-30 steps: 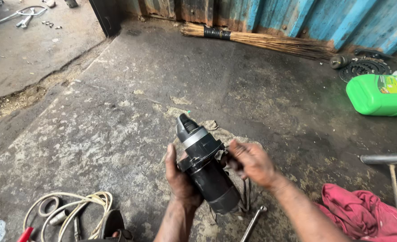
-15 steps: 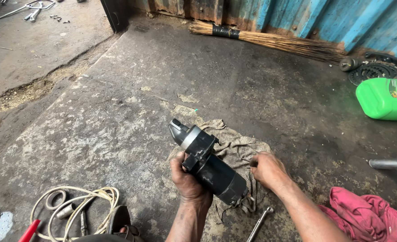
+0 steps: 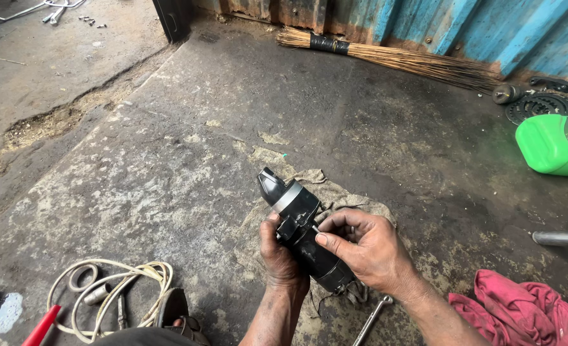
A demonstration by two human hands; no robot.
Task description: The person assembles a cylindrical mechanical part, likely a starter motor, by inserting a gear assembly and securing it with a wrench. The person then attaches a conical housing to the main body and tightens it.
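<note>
Both hands are on the starter motor (image 3: 300,234) right now. We're gripping its black body from below and behind with our left hand (image 3: 282,256), fingers wrapped around it, so it's sitting tilted with the nose pointing up and away from us. Our right hand (image 3: 364,247) is coming in from the right side, thumb and forefinger pinching a small bolt (image 3: 315,229) against the housing. All this is happening just over the dirty rag (image 3: 335,205) on the concrete floor (image 3: 168,160), with a wrench (image 3: 372,318) lying near our right wrist.

Open concrete floor (image 3: 168,166) is left free ahead & to the left; passage is blocked by hose coil (image 3: 114,288) lower left, red cloth (image 3: 527,307) & green jug (image 3: 553,144) to the right.
</note>
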